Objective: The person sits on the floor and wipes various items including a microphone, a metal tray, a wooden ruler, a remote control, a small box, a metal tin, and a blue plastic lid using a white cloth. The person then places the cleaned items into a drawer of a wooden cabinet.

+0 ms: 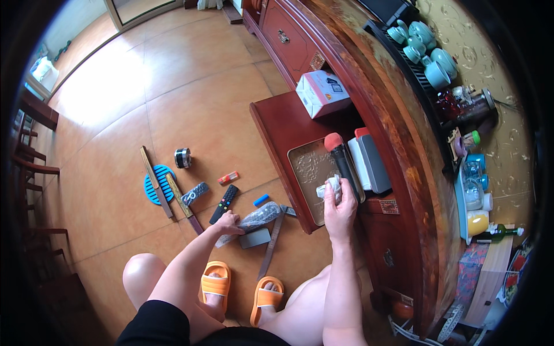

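My left hand (229, 223) reaches down to the floor and grips a long dark object in clear plastic wrap (260, 216), possibly a microphone. Beside that hand lie a black remote control (223, 203) and a grey flat box (255, 238). In my right hand (340, 209) is a crumpled white tissue or cloth (330, 187), held over an embossed brown tray (308, 166). The tray rests on a pulled-out red wooden drawer (281, 125). A black microphone with a red foam cover (339, 152) lies across the tray, just beyond my right fingers.
Further in sit a grey case (373, 166) and a pink-and-white carton (322, 93). On the floor are a blue slatted disc (152, 190), knife-like wooden-handled tools (179, 197), a plastic-wrapped remote (194, 193), a round tin (182, 158), a red pack (228, 177) and a folding ruler (271, 246).
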Demonstrator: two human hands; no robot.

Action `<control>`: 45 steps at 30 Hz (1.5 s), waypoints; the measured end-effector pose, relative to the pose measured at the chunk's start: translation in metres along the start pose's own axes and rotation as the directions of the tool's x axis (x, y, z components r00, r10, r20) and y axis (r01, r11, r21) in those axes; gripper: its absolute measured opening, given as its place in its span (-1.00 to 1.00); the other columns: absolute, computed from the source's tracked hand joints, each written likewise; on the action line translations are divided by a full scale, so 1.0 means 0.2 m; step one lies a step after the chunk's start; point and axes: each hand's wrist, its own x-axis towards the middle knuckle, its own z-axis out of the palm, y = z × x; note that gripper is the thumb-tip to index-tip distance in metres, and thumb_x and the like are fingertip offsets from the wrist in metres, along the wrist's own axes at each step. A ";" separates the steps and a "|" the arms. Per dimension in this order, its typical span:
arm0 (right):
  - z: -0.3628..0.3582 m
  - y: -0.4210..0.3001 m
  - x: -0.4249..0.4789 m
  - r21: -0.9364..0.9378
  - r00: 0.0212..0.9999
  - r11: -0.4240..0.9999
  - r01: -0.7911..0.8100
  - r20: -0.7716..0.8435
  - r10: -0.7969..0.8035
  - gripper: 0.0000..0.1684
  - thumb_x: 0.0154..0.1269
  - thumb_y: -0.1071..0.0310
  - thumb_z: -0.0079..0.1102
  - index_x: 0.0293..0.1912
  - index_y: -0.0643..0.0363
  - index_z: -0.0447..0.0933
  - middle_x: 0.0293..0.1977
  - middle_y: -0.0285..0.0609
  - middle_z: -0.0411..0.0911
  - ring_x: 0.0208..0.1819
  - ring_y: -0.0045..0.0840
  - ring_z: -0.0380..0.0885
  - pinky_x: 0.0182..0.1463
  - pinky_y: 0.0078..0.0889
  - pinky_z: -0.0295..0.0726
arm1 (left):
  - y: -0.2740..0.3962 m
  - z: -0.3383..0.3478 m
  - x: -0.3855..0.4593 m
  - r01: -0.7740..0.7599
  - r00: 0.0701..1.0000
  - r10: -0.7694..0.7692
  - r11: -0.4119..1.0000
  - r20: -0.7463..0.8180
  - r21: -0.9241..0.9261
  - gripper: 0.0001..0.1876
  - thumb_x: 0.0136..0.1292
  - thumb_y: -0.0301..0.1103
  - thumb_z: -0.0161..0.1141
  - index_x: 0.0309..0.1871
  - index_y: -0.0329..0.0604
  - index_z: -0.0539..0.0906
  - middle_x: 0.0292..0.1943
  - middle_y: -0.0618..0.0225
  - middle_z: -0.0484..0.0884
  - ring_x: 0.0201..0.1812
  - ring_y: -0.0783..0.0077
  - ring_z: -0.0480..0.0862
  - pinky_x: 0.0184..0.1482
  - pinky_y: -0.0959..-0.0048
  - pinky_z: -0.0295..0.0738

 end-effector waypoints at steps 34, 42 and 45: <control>-0.25 -0.05 0.02 0.348 0.907 0.930 -0.117 -0.345 0.243 -0.71 0.54 0.19 0.10 -0.03 0.25 0.50 -0.35 -0.33 0.52 -0.53 -0.80 0.28 -0.53 -0.70 0.21 | 1.85 -0.13 0.13 -0.312 0.812 -0.329 0.454 -0.482 -0.835 -0.29 0.23 -0.13 0.42 0.25 -0.38 0.32 0.09 -0.18 0.60 0.16 0.00 0.62 0.21 0.19 0.50; -0.28 0.02 0.05 0.374 0.951 0.909 -0.184 -0.168 0.261 -0.66 0.58 0.26 0.00 0.20 0.23 0.36 -0.17 -0.27 0.49 -0.45 -0.76 0.30 -0.41 -0.68 0.32 | 1.35 -0.14 -0.27 -0.577 0.468 -0.255 0.637 -0.846 -0.511 -0.58 0.32 -0.41 0.25 0.22 -0.19 0.47 0.04 0.22 0.47 0.08 0.30 0.49 0.18 0.34 0.42; -0.12 -0.01 0.03 0.468 0.978 0.874 -0.133 -0.082 0.193 -0.59 0.60 0.27 -0.06 0.30 0.22 0.25 -0.11 -0.23 0.48 -0.23 -0.68 0.44 -0.29 -0.65 0.44 | 0.57 0.06 -0.29 -0.202 0.144 -0.761 0.603 -0.633 -0.772 -0.61 0.28 -0.38 0.25 0.14 -0.20 0.46 0.07 0.17 0.45 0.09 0.15 0.48 0.24 0.22 0.37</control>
